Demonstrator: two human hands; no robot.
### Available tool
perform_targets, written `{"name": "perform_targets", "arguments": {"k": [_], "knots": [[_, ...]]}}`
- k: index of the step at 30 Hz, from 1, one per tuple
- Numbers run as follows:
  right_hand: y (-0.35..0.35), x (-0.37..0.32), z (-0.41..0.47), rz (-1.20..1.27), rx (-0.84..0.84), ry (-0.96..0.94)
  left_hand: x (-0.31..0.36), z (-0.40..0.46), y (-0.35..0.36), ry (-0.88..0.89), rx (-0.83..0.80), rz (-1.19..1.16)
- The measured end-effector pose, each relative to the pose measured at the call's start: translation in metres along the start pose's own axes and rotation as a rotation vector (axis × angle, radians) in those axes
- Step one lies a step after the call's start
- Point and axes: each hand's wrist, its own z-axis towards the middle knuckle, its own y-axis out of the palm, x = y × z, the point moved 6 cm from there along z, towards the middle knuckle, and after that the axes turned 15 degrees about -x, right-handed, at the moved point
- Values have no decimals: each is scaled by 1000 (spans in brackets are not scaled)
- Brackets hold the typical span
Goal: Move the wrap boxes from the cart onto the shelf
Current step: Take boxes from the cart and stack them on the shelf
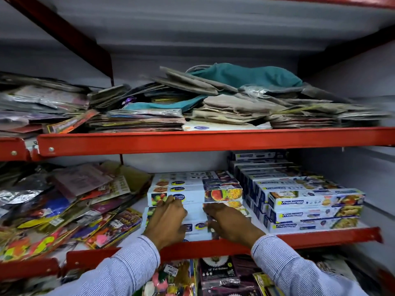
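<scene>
The person stands right at the red shelf (213, 144) and both hands are on the wrap boxes (196, 193) in the middle of the lower shelf board. The left hand (165, 221) lies flat on top of the front boxes, fingers spread a little and pressed down, with the fingertips touching the box behind. The right hand (229, 223) lies flat beside it, fingers close together, pressing on the same front boxes. Neither hand is wrapped around a box. Both arms wear striped sleeves (299, 272).

The front boxes sit right at the front edge of the board, just above the red lip (320, 236). There is little free room here. On the right, the white boxes touch a stack of blue wrap boxes (316, 202), and that stack runs back to the wall. On the left, a messy heap of bright packets (70, 210) lies just beside them, with a thin strip of bare white board between. Above the white boxes there is open space up to the next board.

I can count about 4 white boxes stepping up toward the back, and more under the hands that I cannot count. The blue stack shows 3 boxes at its front end.

The upper board holds flat piles of paper bags (224, 107) with 1 teal cloth (245, 76) on top. Below the lower board, more packets (218, 274) stand in the next row. The wall behind is grey.
</scene>
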Motion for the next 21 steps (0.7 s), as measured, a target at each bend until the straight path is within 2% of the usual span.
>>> {"name": "perform_targets", "arguments": {"k": [2,6,9,17,21], "knots": [[-1,-1,-1,14,37,-4,-1,-1,5,8,13,-5],[-4,0,-2,31,62,13,-6,-4,9,7,8,-222],[-6,1,-3,56,81,21,-7,-5,9,11,18,-273],[-6,2,-9,16,94,61,0,-7,16,20,47,-265],[4,-2,-15,-95,55,83,7,-18,23,-35,-6,-96]]}}
